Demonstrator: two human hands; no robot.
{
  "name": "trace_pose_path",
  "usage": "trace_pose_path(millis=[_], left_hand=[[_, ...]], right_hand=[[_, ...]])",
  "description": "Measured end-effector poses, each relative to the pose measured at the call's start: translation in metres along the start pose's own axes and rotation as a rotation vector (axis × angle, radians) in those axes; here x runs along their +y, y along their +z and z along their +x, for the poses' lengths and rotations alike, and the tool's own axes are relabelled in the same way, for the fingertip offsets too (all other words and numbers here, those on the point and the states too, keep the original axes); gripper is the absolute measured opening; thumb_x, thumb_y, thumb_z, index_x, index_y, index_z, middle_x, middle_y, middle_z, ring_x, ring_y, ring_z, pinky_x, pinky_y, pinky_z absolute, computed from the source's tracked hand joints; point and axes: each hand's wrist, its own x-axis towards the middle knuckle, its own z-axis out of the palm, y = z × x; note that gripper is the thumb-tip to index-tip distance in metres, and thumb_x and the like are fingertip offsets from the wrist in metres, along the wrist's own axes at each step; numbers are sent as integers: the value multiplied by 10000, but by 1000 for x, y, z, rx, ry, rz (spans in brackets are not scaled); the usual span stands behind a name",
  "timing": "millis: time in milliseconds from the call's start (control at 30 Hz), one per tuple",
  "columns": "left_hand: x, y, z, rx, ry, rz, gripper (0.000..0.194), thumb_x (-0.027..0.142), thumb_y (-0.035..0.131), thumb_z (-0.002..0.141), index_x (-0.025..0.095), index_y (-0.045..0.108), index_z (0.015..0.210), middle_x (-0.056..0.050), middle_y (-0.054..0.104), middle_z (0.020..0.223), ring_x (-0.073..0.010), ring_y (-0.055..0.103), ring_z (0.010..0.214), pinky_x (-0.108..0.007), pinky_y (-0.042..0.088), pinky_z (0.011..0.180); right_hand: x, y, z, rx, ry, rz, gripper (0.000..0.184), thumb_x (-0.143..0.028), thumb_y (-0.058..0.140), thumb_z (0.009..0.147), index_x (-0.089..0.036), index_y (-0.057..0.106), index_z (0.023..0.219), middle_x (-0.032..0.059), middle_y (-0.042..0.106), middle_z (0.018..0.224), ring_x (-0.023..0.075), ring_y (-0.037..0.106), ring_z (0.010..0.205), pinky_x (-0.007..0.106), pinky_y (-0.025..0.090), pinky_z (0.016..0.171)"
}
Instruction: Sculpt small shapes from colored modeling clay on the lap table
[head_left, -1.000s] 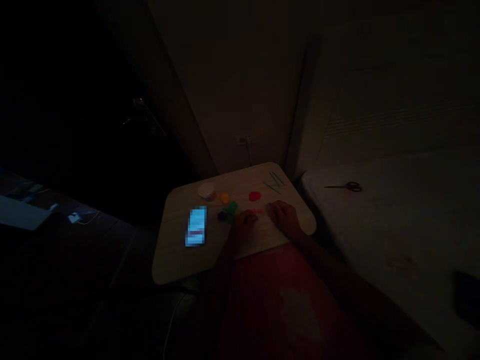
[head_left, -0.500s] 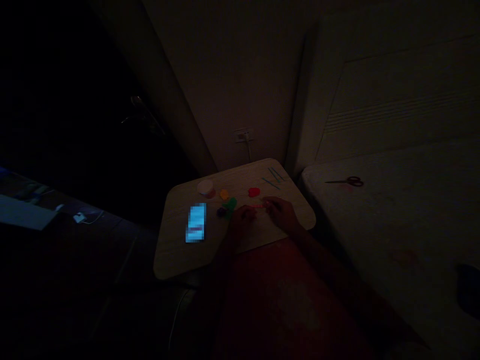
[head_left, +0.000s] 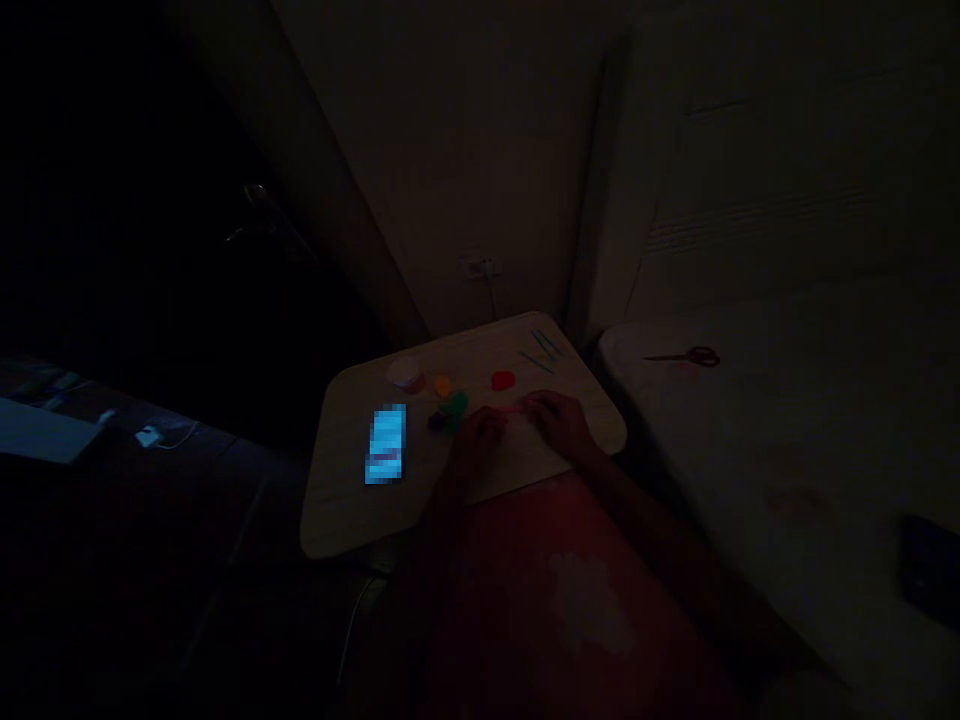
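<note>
In very dim light, both hands are over a small wooden table (head_left: 345, 510). A thin pink strip (head_left: 513, 408), which looks like modelling clay, stretches between them. My right hand (head_left: 561, 420) pinches its right end. At the left end, my left hand (head_left: 480, 435) has its fingers curled in on the strip, though shadow hides the fingertips. Just beyond the strip lies a red lump (head_left: 502, 380). Close by my left hand are a green lump (head_left: 454, 404) and a dark lump (head_left: 436, 421), with an orange lump (head_left: 443, 385) behind them.
A lit phone (head_left: 385, 444) lies on the table's left part, and a pale tub (head_left: 406, 374) is behind it. Several thin sticks (head_left: 541, 348) rest at the far right corner. Scissors (head_left: 686, 356) lie on the pale surface to the right. A plug (head_left: 487, 267) sits in the wall socket.
The whole view has shifted slightly and grown darker. Both hands stay at the pink strip, with only small finger movement; the other things have not moved on the table.
</note>
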Motion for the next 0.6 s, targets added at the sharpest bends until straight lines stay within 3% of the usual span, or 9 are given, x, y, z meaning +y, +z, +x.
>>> trace_pose_path(millis=[300, 433, 600], left_hand=[[2, 1, -2, -38, 36, 40, 178, 294, 555, 872, 163, 661, 814, -12, 650, 780, -143, 554, 732, -239, 435, 678], [4, 0, -5, -87, 53, 60, 160, 261, 549, 851, 162, 658, 787, -14, 661, 789, -146, 565, 746, -248, 437, 713], [6, 0, -5, -96, 47, 40, 184, 304, 562, 847, 159, 660, 789, -16, 655, 756, -154, 570, 729, -256, 431, 685]], right_hand=[[1, 2, -1, 34, 31, 28, 215, -402, 686, 849, -205, 770, 859, 57, 761, 806, 210, 670, 718, 311, 496, 672], [0, 1, -1, 82, 20, -31, 171, -371, 736, 777, -205, 696, 763, 16, 677, 686, 176, 580, 635, 279, 419, 583], [-4, 0, -1, 28, 31, -34, 199, -368, 649, 842, -204, 726, 758, 21, 682, 695, 177, 584, 647, 283, 418, 606]])
